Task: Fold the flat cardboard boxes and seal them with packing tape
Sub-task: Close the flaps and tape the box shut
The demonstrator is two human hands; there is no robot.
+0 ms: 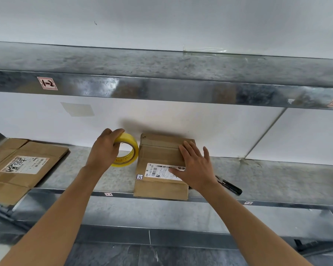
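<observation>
Metal shelf (pixel 75 169) against white wall. Flattened cardboard (pixel 23 166) lies at its left end, folded box (pixel 158 150) centre, at the front edge. Right hand (pixel 196 166) presses flat on box, fingers straight. Left hand (pixel 104 148) grips yellow tape roll (pixel 128 138) just left of box. Black tool (pixel 231 187) lies right of box.

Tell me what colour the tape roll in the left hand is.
Yellow, with small print on its side; the tape roll shows best in the head view.
</observation>
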